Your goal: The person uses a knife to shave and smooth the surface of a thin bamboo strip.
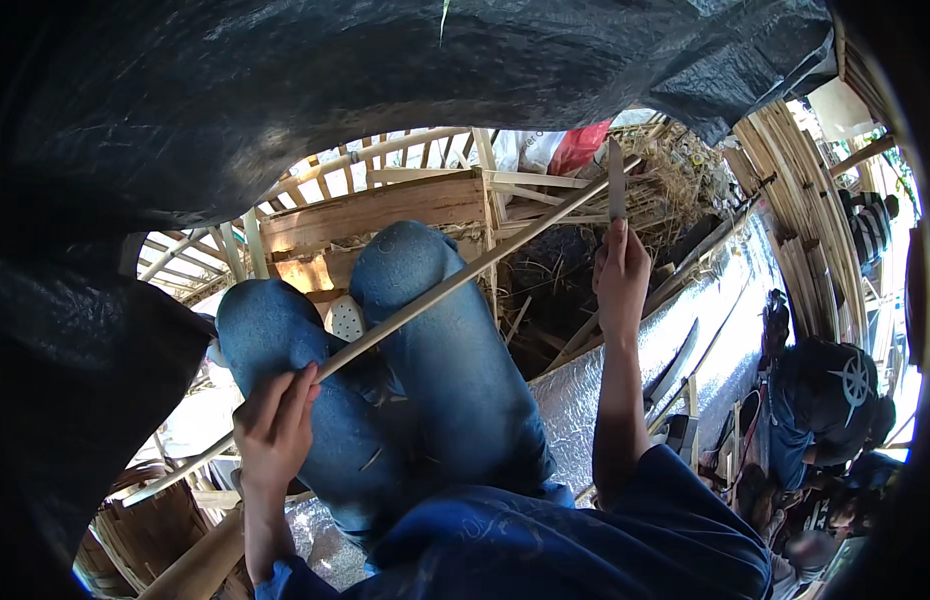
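A long, pale bamboo strip runs slantwise across my knees, from the lower left up toward the far right. My left hand is closed around it beside my left knee, and its lower end sticks out behind that hand. In my right hand, held up to the right of my knees, is a knife with its blade pointing away from me. The blade stands near the strip's far end; whether the two touch I cannot tell. The handle is mostly hidden by my fingers.
Black plastic sheeting hangs overhead and at the left. Ahead lie a wooden plank and dry straw. Silvery foil sheeting spreads at the right, near stacked bamboo slats. A person in a dark cap sits at the right.
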Demonstrator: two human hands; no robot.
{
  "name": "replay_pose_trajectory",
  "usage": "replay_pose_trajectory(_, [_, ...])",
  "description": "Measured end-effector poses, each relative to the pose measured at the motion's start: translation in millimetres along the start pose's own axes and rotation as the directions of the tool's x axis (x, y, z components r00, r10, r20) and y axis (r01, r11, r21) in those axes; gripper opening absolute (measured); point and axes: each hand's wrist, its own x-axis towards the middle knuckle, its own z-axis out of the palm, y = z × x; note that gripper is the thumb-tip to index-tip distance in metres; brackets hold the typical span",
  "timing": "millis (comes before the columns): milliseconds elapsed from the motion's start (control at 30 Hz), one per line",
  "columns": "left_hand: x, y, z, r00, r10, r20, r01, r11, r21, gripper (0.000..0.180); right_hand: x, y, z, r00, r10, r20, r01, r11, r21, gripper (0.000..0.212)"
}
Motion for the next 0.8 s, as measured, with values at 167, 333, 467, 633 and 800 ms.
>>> replay_pose_trajectory(167, [-2.9, 4.9, 8.3, 0.997, -0.077, 0.019, 0.076, 0.997, 0.032, 0.018, -68.1, -1.5, 36.6, 0.956, -0.108, 0.273, 0.131, 0.989, -0.068, 0.035])
replay_pose_trajectory(333, [0.6, 6.1, 5.3, 0.990, -0.131, 0.057, 0.130, 0.991, 0.010, 0.013, -49.1, -9.9, 30.2, 0.967, -0.098, 0.234, 0.130, 0.983, -0.127, 0.037])
replay_pose_trajectory(467, [2.8, 3.4, 3.5, 0.997, -0.069, 0.027, 0.068, 0.997, 0.020, 0.014, 3.1, -8.1, -3.5, 0.996, -0.078, 0.046, 0.086, 0.976, -0.198, 0.043])
replay_pose_trajectory(633, [14.5, 3.1, 1.3, 0.988, -0.149, -0.026, 0.149, 0.989, -0.006, 0.018, -57.2, -26.0, 27.2, 0.953, -0.114, 0.280, 0.161, 0.975, -0.153, 0.028])
replay_pose_trajectory(800, [6.9, -2.9, 9.2, 0.995, -0.092, -0.024, 0.092, 0.996, -0.009, 0.020, -83.2, -32.5, 42.3, 0.920, -0.264, 0.290, 0.320, 0.932, -0.168, 0.025])
